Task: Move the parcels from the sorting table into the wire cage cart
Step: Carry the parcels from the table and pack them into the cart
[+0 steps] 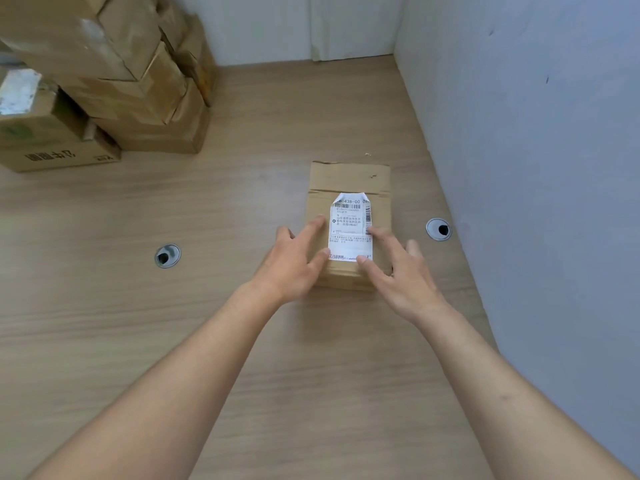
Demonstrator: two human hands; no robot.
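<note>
A small brown cardboard parcel (349, 181) with a white shipping label (350, 220) lies flat on the wooden sorting table (242, 341), right of centre. My left hand (294, 261) rests over its near left edge, fingers spread, fingertips touching the top beside the label. My right hand (398, 271) is at its near right edge, fingers spread, fingertips on the label's right side. Neither hand has closed around the parcel. The wire cage cart is out of view.
A tall pile of cardboard boxes (138, 81) stands at the table's far left, with a printed box (52, 150) in front of it. Two round cable grommets (167, 255) (438, 229) are set into the tabletop. A grey partition wall (536, 168) runs along the right.
</note>
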